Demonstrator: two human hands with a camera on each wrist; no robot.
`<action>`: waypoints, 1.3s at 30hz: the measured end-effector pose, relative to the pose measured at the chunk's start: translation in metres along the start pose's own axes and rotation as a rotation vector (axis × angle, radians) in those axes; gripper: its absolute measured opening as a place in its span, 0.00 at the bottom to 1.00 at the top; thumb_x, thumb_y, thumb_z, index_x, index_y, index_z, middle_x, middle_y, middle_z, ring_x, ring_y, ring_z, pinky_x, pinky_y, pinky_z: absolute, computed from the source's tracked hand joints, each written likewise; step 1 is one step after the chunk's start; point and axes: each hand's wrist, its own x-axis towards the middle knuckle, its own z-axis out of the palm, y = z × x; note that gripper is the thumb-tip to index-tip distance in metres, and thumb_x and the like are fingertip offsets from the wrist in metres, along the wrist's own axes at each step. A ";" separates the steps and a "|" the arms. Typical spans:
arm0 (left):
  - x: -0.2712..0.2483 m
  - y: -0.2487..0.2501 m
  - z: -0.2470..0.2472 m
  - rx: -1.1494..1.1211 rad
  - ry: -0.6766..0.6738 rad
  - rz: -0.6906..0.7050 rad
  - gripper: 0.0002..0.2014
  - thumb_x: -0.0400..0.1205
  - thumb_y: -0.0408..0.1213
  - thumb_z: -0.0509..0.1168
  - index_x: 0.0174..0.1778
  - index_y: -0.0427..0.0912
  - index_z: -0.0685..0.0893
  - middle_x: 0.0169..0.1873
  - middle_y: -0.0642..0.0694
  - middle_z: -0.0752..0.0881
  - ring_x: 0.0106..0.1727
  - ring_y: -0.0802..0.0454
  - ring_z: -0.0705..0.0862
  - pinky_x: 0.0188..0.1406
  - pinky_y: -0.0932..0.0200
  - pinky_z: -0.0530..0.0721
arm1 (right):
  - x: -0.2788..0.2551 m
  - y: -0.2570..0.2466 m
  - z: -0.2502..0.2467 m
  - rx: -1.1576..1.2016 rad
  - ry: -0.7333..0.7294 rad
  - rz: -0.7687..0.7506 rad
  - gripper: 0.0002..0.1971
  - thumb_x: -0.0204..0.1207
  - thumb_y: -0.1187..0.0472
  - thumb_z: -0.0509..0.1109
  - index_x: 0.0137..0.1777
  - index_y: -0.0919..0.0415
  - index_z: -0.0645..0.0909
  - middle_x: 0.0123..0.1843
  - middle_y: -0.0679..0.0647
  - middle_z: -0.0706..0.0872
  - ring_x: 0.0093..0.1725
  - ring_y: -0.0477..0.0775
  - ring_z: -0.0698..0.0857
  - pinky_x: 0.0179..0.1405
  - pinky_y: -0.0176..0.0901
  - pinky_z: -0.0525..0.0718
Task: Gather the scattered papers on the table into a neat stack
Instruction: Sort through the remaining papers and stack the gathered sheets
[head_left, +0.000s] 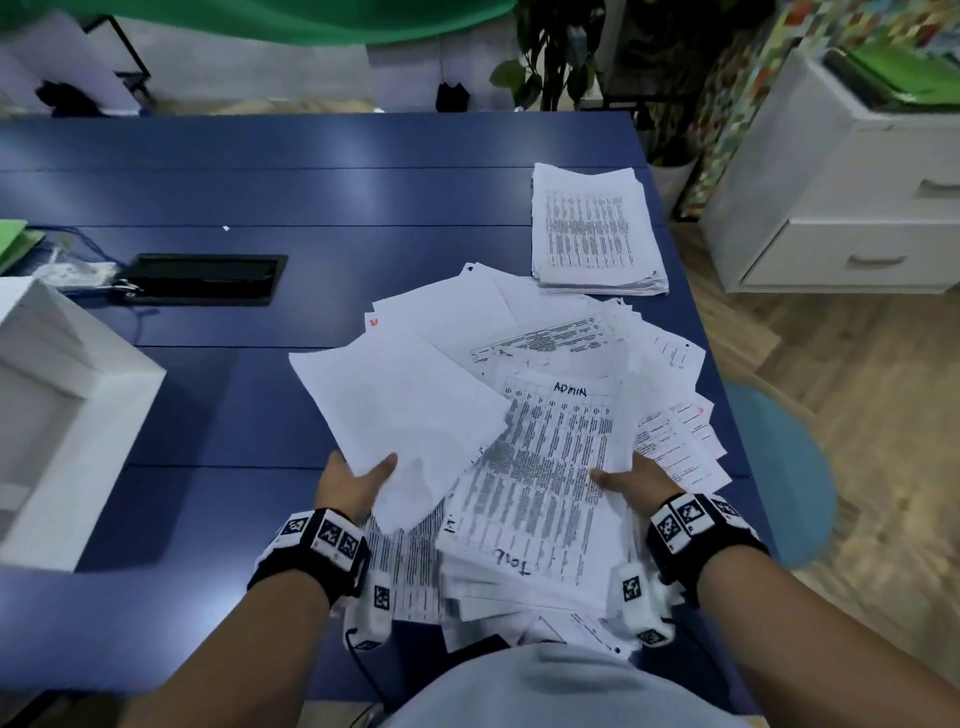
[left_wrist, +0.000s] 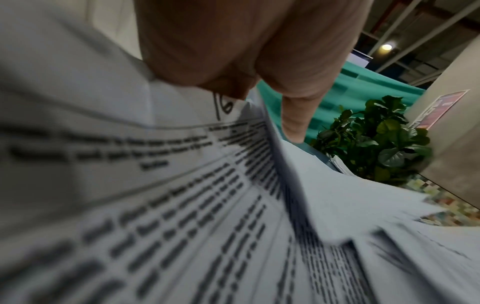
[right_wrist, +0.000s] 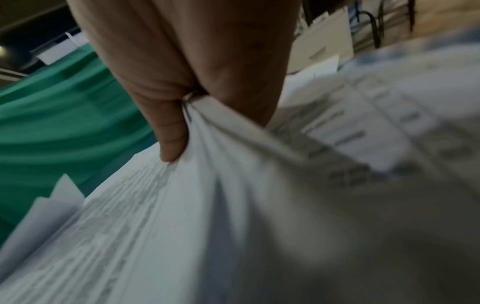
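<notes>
A loose heap of white printed papers (head_left: 540, 467) lies fanned over the near right part of the blue table (head_left: 208, 197). My left hand (head_left: 358, 483) grips the left side of the heap, thumb on top of a blank sheet (head_left: 400, 405). My right hand (head_left: 636, 480) grips the heap's right side, thumb on a printed table sheet marked "ADMIN". In the left wrist view the thumb (left_wrist: 296, 115) presses on the papers (left_wrist: 182, 205). The right wrist view shows the thumb (right_wrist: 168, 131) pinching a thick bundle of sheets (right_wrist: 194, 205). A tidier stack of papers (head_left: 592, 228) sits at the table's far right.
A white open box (head_left: 62, 415) stands at the left edge. A black cable hatch (head_left: 202, 278) is set into the table, with keys and green folders (head_left: 15, 241) to its left. White drawers (head_left: 852, 197) and a potted plant (head_left: 550, 57) stand beyond the right edge.
</notes>
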 end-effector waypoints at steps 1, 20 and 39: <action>-0.001 -0.003 0.001 -0.023 -0.013 0.019 0.29 0.76 0.45 0.73 0.69 0.38 0.74 0.67 0.40 0.82 0.66 0.40 0.81 0.66 0.44 0.78 | -0.002 0.001 0.008 0.023 -0.032 0.004 0.25 0.74 0.59 0.75 0.68 0.68 0.74 0.59 0.61 0.84 0.55 0.60 0.82 0.59 0.48 0.79; -0.001 -0.041 -0.059 -0.039 0.209 -0.074 0.17 0.78 0.23 0.68 0.62 0.25 0.77 0.59 0.28 0.83 0.60 0.32 0.82 0.51 0.51 0.76 | -0.027 -0.125 -0.012 0.228 0.565 -0.501 0.05 0.80 0.69 0.65 0.54 0.66 0.78 0.36 0.56 0.79 0.29 0.47 0.76 0.26 0.28 0.75; 0.006 -0.075 -0.057 -0.004 -0.023 -0.058 0.51 0.60 0.57 0.80 0.74 0.37 0.69 0.67 0.37 0.80 0.68 0.37 0.79 0.67 0.37 0.78 | -0.024 -0.062 0.164 -0.319 -0.250 -0.284 0.34 0.76 0.48 0.71 0.78 0.60 0.64 0.75 0.57 0.75 0.71 0.60 0.77 0.69 0.48 0.75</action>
